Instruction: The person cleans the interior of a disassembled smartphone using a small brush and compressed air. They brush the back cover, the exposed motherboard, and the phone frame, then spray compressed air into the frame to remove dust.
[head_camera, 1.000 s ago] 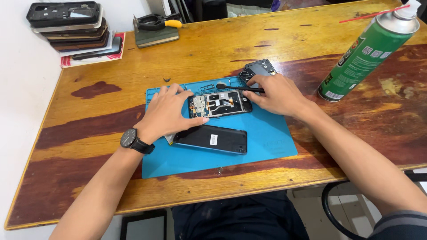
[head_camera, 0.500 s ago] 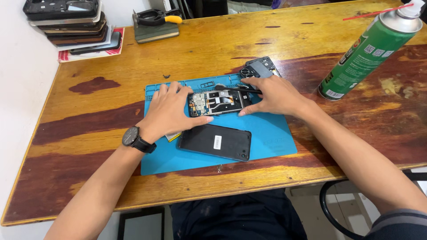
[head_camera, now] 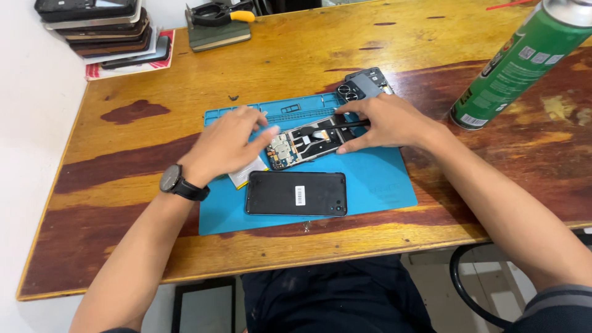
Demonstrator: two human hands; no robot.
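Blue silicone repair mat at centre frame carries the opened phone, back cover already off, while my right hand pinches black tweezers over its still-mounted board and my left hand hovers loosely spread, holding nothing.

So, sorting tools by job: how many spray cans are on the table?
1: a green spray can stands at the table's far right corner, beyond the right hand. Its top is cropped.

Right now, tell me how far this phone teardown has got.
Done: the opened phone lies on the blue mat with its boards bare; a black panel and a camera cover lie aside. In hand: the right hand works a thin black tool inside, left hand steadying. Left: boards remain in the frame.
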